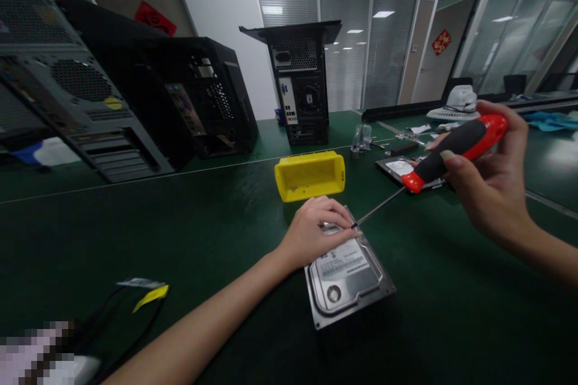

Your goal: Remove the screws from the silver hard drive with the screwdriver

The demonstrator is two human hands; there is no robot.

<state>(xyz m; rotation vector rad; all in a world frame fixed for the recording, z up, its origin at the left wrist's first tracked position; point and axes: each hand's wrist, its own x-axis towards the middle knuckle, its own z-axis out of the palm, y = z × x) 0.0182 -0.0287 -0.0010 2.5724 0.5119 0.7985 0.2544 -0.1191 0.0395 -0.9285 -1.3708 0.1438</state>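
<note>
A silver hard drive [352, 274] with a white label lies on the green tabletop in front of me. My left hand [313, 225] rests across its far part, with thumb and forefinger closed at the tip of a screwdriver [456, 153]. Whether a small screw sits between those fingertips is hidden. The screwdriver has a red and black handle, which my right hand [492, 180] grips from the right. Its shaft slants down to the left, towards the drive. Just behind my left hand stands a yellow bin [309, 177] with a few small screws inside.
Another hard drive [392, 167] lies behind the screwdriver. Black computer cases stand at the left [208, 96] and back [300, 84]. Small parts in a clear bag [361, 139] and a white cap [458, 102] are farther back. A cable with a yellow tag [152, 296] lies at front left.
</note>
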